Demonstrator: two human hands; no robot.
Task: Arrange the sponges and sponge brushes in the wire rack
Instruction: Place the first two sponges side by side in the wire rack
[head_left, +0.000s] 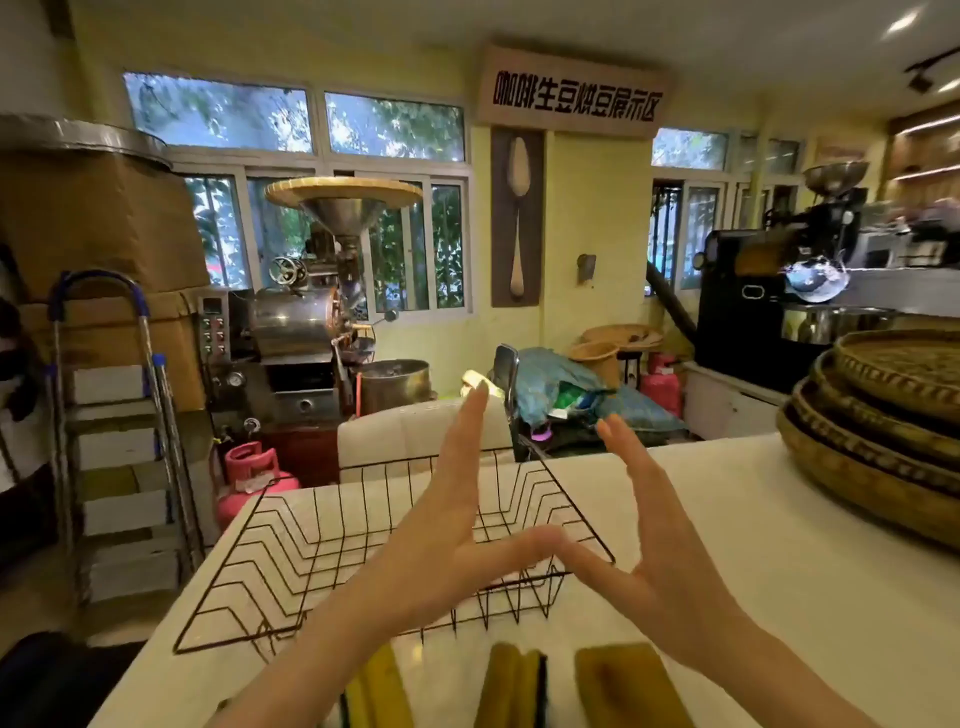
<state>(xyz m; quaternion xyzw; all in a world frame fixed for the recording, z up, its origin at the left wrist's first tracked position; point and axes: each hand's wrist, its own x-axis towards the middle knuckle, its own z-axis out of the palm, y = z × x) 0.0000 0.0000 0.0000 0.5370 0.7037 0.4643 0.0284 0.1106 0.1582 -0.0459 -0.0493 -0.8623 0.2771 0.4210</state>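
Here, at this moment:
Left hand (441, 525): open, fingers straight and together, pointing up and away, raised over the wire rack, gripping nothing.
Right hand (654, 561): open too, fingers stretched, empty, thumb tip meeting the left thumb tip above the rack's near edge.
Wire rack (291, 561): black, with zigzag wires, resting on the pale surface (779, 545), nothing visible inside.
Sponges (631, 686): yellow, lying on the surface just in front of the rack at the bottom edge of the view, partly cut off; one (517, 686) with a dark layer along its side, another (382, 691) half behind the left forearm.
Woven trays (883, 431): stacked at the right end of the surface, well apart from the rack.
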